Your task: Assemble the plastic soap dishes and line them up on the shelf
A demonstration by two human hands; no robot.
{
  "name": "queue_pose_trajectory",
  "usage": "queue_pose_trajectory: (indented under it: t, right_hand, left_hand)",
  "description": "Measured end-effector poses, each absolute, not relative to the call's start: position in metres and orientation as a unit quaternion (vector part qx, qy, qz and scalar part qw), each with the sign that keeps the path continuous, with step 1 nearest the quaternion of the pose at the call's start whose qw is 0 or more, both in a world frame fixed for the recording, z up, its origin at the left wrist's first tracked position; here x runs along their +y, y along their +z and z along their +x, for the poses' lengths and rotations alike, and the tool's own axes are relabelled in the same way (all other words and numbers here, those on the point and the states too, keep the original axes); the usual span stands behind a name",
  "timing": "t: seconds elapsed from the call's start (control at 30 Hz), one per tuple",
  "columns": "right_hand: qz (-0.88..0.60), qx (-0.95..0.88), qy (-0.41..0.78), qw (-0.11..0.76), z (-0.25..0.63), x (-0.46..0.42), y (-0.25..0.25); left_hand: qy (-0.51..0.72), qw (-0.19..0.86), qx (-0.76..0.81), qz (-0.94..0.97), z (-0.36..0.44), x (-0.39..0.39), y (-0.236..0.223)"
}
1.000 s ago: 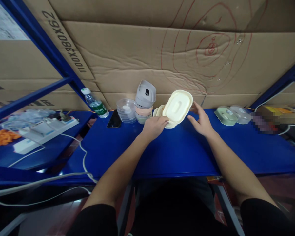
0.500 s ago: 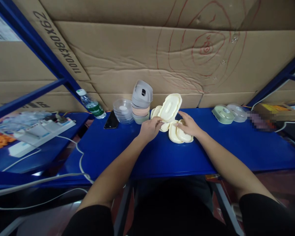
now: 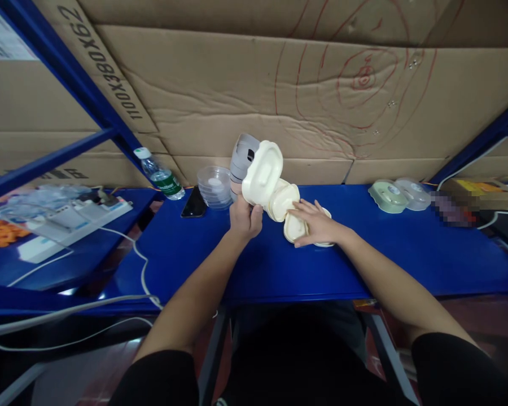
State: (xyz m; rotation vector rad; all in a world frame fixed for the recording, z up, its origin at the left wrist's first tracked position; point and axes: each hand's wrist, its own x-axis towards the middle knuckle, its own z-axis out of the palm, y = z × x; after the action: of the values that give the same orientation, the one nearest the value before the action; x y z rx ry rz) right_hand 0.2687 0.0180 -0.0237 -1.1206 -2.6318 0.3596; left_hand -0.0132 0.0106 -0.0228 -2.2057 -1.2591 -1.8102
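Note:
My left hand (image 3: 245, 217) grips a cream oval lid (image 3: 262, 172) and holds it tilted up above the blue table (image 3: 364, 265). Behind the lid, more cream lids (image 3: 283, 201) fan out toward the right. My right hand (image 3: 315, 224) lies flat, fingers spread, on cream lids (image 3: 294, 226) resting on the table. A stack of grey and pink containers (image 3: 239, 160) stands just behind the raised lid, partly hidden by it.
Clear plastic bowls (image 3: 214, 186), a black phone (image 3: 193, 203) and a water bottle (image 3: 161, 175) sit at the back left. A green lid (image 3: 388, 195) and a clear lid (image 3: 415, 192) lie at the back right. Power strips and cables (image 3: 76, 217) cover the left shelf. Cardboard lines the back wall.
My left hand lifted the cream lid up and to the left, in front of the grey stack. My right hand came down onto the lids on the table and slid slightly left.

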Motion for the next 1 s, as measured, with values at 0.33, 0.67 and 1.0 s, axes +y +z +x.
queue_pose_trajectory:
  t: [0.33,0.67,1.0]
  right_hand:
    - [-0.394,-0.875,0.092,0.266,0.275,0.092,-0.026]
    - [-0.409,-0.849,-0.013,0.333,0.295,0.103,-0.009]
    - [-0.435,-0.809,0.054,0.392,0.310,0.029,-0.004]
  left_hand:
    - [-0.600,-0.067,-0.284,-0.745,-0.012,0.003,0.003]
    - [-0.198,-0.596,-0.296,-0.720,-0.006,-0.001,0.013]
    - [0.035,-0.556,-0.422,-0.715,-0.013,0.004,0.010]
